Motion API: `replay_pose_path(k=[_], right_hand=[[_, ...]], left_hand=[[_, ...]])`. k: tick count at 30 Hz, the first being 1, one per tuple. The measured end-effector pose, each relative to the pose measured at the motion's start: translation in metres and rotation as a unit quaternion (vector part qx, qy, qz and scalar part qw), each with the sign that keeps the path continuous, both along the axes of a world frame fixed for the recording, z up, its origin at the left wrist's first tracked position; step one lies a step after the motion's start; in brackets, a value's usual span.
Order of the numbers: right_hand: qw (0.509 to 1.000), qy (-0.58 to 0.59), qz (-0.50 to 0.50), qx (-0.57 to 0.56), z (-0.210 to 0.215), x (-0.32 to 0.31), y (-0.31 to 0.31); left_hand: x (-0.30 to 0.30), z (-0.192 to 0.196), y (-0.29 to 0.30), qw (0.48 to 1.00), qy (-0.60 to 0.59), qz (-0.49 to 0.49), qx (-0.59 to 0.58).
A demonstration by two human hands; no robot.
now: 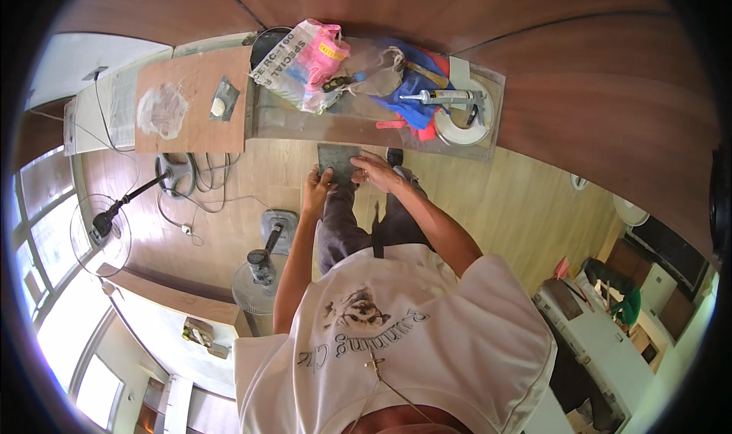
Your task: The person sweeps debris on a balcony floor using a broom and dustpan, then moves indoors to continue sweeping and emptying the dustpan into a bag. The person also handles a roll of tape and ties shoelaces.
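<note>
A dark grey flat square sheet sits at the front edge of a long workbench. Both hands hold it. My left hand grips its lower left corner from below. My right hand lies on its right side with the fingers over the edge. Both forearms reach forward over my dark trousers and white shirt. The sheet's underside is hidden.
The bench carries a printed plastic bag with pink items, blue and red cloth, a caulking gun, a white tape roll and a brown board with a white smear. Two fans and cables lie on the wooden floor.
</note>
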State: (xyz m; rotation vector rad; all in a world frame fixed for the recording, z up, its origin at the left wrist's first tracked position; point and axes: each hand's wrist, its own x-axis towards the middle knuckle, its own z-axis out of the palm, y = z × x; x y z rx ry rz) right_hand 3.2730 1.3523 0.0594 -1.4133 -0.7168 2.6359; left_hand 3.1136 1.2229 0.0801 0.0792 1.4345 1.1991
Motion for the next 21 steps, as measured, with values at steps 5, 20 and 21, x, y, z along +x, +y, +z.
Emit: replay_pose_path(k=[5, 20, 21], right_hand=[[0.981, -0.082, 0.018, 0.174, -0.060, 0.070, 0.052], [0.581, -0.377, 0.185, 0.697, -0.169, 0.233, 0.285], [0.597, -0.364, 0.162, 0.696, -0.179, 0.234, 0.297]], left_hand=[[0.004, -0.072, 0.025, 0.993, 0.109, -0.041, 0.001], [0.107, -0.235, 0.102, 0.985, 0.113, -0.072, -0.107], [0.119, -0.241, 0.111, 0.984, 0.112, -0.075, -0.120]])
